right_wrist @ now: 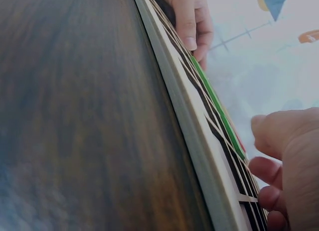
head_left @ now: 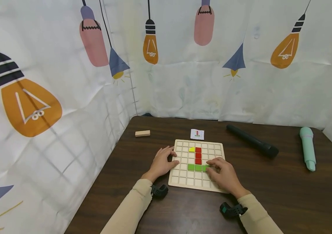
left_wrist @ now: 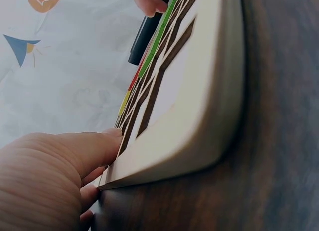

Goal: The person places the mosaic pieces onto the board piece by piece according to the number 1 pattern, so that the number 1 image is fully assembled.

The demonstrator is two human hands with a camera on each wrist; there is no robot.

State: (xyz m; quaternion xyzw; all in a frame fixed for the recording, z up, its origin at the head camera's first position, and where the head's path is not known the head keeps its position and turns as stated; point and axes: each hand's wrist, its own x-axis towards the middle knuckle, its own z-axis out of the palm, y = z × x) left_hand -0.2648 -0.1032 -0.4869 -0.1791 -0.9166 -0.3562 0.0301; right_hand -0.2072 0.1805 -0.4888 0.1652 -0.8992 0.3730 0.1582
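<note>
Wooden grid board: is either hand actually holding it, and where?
The left hand rests on the board's left edge; the right hand touches the green pieces. Neither lifts anything.

No words, brands or numbers can be read anywhere in these views. The small card (head_left: 197, 134) lying on the desk (head_left: 285, 195) just behind the wooden grid board (head_left: 180, 180) bears only a printed grid with a few red and green squares, too small to show any lettering. The backdrop cloth (head_left: 183, 87) carries drawn light bulbs and lamp shades, with looped filaments but no writing. The black cylinder (head_left: 252, 141) and the mint-green microphone (head_left: 308, 148) show no legible label. Both wrist views are too close and blurred to reveal any sign.
</note>
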